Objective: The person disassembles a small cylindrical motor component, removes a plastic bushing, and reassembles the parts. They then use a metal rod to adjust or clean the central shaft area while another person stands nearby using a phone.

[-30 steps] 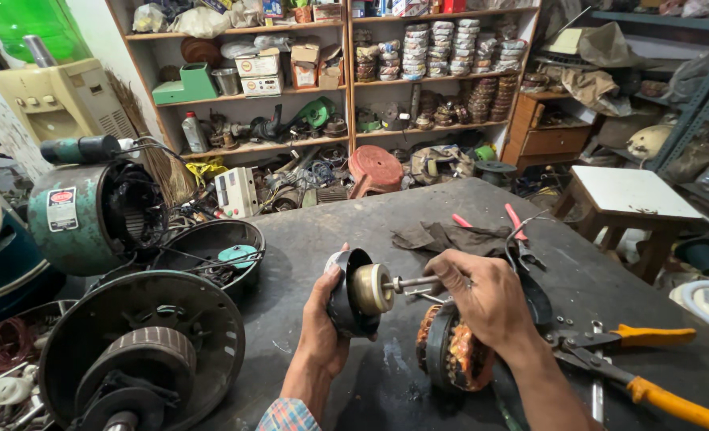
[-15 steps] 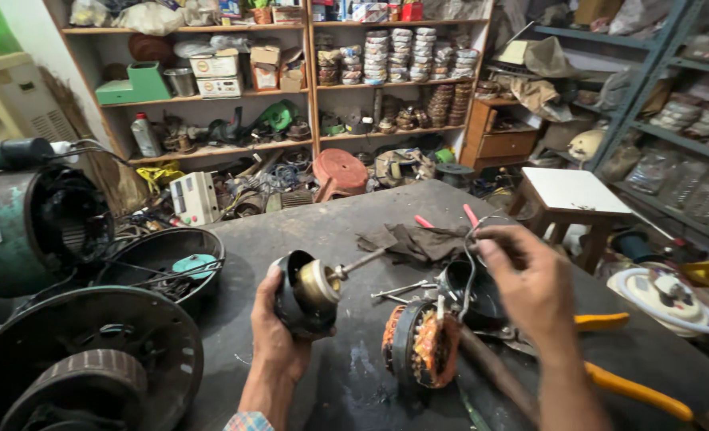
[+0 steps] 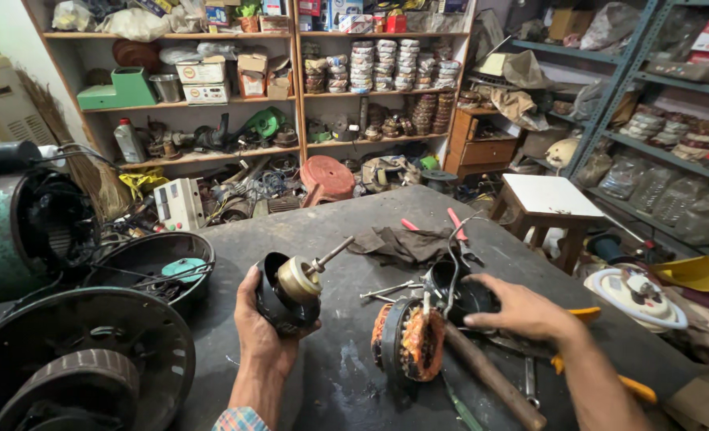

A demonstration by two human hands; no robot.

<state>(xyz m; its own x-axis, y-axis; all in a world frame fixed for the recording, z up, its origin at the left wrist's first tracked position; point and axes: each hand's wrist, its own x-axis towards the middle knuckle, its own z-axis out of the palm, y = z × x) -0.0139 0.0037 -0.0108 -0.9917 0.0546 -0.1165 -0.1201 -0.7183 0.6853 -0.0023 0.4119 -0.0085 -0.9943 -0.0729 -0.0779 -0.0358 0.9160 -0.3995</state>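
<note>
- Left hand (image 3: 262,331) cupped under a black motor rotor (image 3: 289,291), fingers wrapped round its dark body; brass-coloured hub and thin shaft point up and right, clear of the table.
- Right hand (image 3: 522,311) lies palm-down, fingers loosely spread, on a black round housing (image 3: 462,294); looks like a resting touch rather than a clamp, though the fingertips are partly hidden.
- Stator (image 3: 410,343) with copper windings stands on edge between the two hands, just left of the right fingers and touching the housing; well apart from the rotor.
- Wooden handle (image 3: 490,379) lies slanting under the right wrist, running to the near edge.
- Dark worktable (image 3: 322,239): bare strip between the left forearm and the stator; more bare room behind the rotor up to a crumpled rag (image 3: 402,243).
- Right flank crowded: yellow-handled pliers (image 3: 610,379) near the table's right edge.
- Left flank hemmed in by a black fan guard (image 3: 83,359) and a black bowl-shaped cover (image 3: 151,259).
</note>
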